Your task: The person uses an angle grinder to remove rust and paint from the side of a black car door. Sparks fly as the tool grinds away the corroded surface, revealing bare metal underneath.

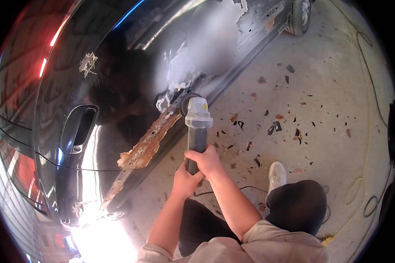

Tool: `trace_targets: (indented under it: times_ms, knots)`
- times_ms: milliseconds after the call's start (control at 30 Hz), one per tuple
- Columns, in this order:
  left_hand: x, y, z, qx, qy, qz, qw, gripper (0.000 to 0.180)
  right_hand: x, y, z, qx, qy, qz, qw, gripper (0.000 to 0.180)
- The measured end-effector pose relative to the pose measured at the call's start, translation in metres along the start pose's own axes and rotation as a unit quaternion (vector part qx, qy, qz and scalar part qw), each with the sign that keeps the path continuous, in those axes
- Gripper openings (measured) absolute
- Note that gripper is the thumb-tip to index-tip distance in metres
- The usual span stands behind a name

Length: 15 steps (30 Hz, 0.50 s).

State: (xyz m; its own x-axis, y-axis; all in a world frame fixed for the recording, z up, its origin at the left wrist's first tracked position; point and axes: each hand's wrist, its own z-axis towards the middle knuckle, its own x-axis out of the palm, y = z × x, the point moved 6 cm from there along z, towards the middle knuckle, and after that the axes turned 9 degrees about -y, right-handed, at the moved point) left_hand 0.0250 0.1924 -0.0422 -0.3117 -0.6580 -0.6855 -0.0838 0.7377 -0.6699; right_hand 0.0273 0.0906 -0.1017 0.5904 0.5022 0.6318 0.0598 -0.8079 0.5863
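Both of my hands are wrapped around the dark body of an angle grinder (197,138). My right hand (207,162) closes on it higher up, nearer the grey head. Just below, my left hand (187,180) grips the rear end. The grinder's round disc (186,103) is at the lower edge of a black car door (123,101), beside a strip of rusty, bared metal (150,142). I cannot tell whether the disc touches the metal. Rough whitish filler (177,72) covers part of the door just beyond the disc.
Dark and reddish flakes (276,127) lie scattered over the concrete floor (324,83). A dark cord (245,187) runs near my shoe (277,175). A yellow cable (368,131) trails along the right. A wheel (299,17) stands at the top. Bright light glares at lower left.
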Motion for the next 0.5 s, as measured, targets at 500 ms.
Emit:
trace_targets:
  times_ms: [500]
  knots:
    - [0.002,0.013,0.003,-0.011,0.017,-0.001,1.000,0.056,0.000,-0.001,-0.003,0.017,-0.006,0.002,1.000,0.022]
